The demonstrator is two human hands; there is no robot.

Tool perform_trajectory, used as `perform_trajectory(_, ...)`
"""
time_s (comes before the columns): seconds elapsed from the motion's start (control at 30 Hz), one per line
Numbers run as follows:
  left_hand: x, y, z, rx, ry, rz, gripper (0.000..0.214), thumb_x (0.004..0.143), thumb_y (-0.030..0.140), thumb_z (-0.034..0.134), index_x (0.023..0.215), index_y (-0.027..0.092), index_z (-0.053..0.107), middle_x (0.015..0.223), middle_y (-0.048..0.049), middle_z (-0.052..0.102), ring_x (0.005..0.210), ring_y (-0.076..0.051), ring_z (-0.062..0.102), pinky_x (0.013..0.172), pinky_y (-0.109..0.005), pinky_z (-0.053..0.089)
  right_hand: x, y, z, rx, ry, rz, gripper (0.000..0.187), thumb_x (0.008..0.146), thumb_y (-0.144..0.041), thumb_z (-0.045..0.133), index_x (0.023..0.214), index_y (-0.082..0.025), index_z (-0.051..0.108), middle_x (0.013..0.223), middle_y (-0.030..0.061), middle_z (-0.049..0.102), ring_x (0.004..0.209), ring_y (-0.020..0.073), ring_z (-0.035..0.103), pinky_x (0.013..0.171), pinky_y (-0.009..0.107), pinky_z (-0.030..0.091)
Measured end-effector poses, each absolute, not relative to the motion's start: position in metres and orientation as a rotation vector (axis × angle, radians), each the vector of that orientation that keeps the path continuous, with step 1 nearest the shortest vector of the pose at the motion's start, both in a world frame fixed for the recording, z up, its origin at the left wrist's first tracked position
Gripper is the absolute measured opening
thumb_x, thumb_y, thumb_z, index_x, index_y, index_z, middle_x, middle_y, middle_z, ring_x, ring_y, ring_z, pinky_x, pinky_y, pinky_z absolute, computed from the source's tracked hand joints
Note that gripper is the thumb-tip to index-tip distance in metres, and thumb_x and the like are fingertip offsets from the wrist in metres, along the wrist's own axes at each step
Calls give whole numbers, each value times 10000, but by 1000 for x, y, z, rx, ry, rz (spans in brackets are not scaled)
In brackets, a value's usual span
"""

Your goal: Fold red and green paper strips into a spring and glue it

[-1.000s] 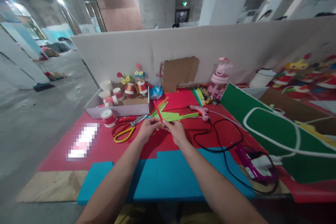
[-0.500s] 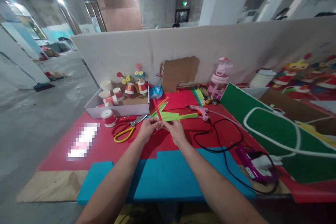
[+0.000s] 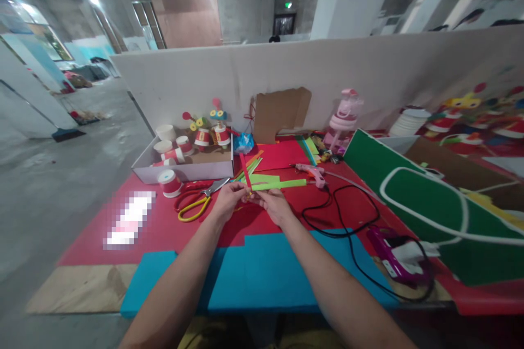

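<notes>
My left hand (image 3: 228, 202) and my right hand (image 3: 273, 205) meet over the red table cover, fingertips pinched together. Between them they hold the crossed ends of a red paper strip (image 3: 244, 168), which points away from me, and a light green paper strip (image 3: 280, 184), which runs out to the right. More green and orange strips lie just behind the hands. Yellow-handled scissors (image 3: 196, 204) rest left of my left hand.
A white box (image 3: 184, 169) with paper cups and cup figures stands at the back left, a taped cup (image 3: 168, 182) before it. A pink glue gun (image 3: 311, 173) and black cable (image 3: 347, 218) lie right. Blue foam sheet (image 3: 262, 275), purple device (image 3: 399, 262), green board (image 3: 417, 196), pink bottle (image 3: 344, 117).
The green strip has tilted slightly, its far end now lower and flatter to the right. My hands stay pinched at the crossing, barely shifted.
</notes>
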State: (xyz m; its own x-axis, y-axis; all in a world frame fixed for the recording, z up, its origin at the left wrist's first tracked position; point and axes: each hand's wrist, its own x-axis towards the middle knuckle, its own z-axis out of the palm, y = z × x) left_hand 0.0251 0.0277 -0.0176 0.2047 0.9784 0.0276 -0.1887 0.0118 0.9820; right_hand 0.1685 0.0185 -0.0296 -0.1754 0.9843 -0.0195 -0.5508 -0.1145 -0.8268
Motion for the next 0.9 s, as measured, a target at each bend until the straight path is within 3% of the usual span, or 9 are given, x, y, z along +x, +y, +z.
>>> perform_trajectory(0.23,26,26,-18,1144,949,1171,248,596,315,761,672,119,630,535,6,580,464,-75,483,499,-205,352,168,19,-29,-796,-814,1577,358,542,-366,824,781,-168,646,632,-31,646,587,101,610,700,288,551)
perform_trajectory(0.4,26,27,-21,1176,959,1170,234,603,304,755,685,112,650,538,-8,585,474,-85,490,500,-215,360,167,17,-28,-809,-880,1555,353,558,-373,813,792,-157,661,702,-6,674,623,119,635,709,286,547)
perform_trajectory(0.63,26,25,-22,1136,929,1195,248,605,281,757,784,124,689,604,-14,620,526,-97,520,535,-222,393,167,21,-30,-892,-830,1435,360,536,-386,807,769,-155,661,607,-20,642,577,110,602,666,276,540)
perform_trajectory(0.8,28,22,-16,1214,954,1089,281,622,315,759,791,104,682,718,-58,662,618,-125,567,575,-230,419,167,20,-27,-918,-809,1382,366,557,-406,792,776,-171,618,635,-6,662,610,141,646,687,293,544)
perform_trajectory(0.9,29,24,-15,1203,960,1164,294,625,350,762,773,119,656,667,-28,634,573,-105,536,554,-221,408,164,18,-27,-882,-839,1412,402,537,-430,800,755,-186,566,647,-8,667,602,158,660,680,320,558)
